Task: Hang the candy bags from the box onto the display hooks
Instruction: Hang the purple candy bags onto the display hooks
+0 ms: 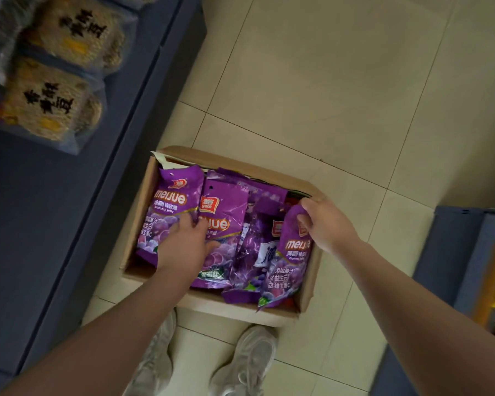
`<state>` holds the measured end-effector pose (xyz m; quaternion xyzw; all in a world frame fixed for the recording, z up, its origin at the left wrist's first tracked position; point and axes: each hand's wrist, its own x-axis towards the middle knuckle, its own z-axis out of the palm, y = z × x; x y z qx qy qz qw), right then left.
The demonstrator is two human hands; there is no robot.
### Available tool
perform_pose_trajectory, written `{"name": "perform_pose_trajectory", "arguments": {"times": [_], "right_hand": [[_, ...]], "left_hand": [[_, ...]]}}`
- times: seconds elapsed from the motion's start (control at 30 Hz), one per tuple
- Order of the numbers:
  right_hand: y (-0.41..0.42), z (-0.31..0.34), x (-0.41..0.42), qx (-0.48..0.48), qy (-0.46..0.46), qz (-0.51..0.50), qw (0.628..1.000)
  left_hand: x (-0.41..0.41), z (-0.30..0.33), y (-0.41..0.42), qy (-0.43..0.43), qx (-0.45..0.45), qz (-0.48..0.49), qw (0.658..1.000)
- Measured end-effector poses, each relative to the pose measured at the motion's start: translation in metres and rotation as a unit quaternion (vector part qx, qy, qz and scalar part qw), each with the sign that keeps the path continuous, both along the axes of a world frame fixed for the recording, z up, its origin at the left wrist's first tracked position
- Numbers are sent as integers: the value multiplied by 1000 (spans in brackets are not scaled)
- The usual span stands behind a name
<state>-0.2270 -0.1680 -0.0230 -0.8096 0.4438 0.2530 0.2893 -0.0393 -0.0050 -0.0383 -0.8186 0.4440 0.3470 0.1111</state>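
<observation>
Open cardboard box point(143, 201) on the tiled floor point(340, 95), just ahead of two pale shoes point(246, 364); inside, purple candy bags point(226, 212) lying overlapped, labels up; left hand point(183, 247) reaching in, fingers curled over the edge of the leftmost bag point(166, 201), gripping it; right hand point(323, 224) pinching the top of the rightmost bag point(290, 261); tan snack packs point(55, 110) hanging on the blue rack point(69, 224) at left
</observation>
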Motion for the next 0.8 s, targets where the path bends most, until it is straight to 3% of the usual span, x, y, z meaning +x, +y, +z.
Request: {"name": "perform_pose_trajectory", "arguments": {"times": [0.1, 0.2, 0.27, 0.4, 0.57, 0.8], "right_hand": [[9, 8, 5, -27, -50, 72, 996], [17, 18, 15, -33, -93, 90, 991], [15, 20, 17, -39, -117, 67, 990], [13, 21, 21, -46, -111, 62, 991], [12, 18, 19, -61, -72, 68, 993], [4, 14, 3, -24, -8, 51, 998]], "left_hand": [[-1, 0, -1, -10, -36, -64, 997], [1, 6, 7, 21, -193, -145, 970], [-6, 13, 25, 65, -250, -131, 957], [-38, 10, 57, 214, -177, 80, 957], [-47, -9, 48, 198, -121, 336, 913], [-38, 0, 46, 162, -25, 346, 924]]}}
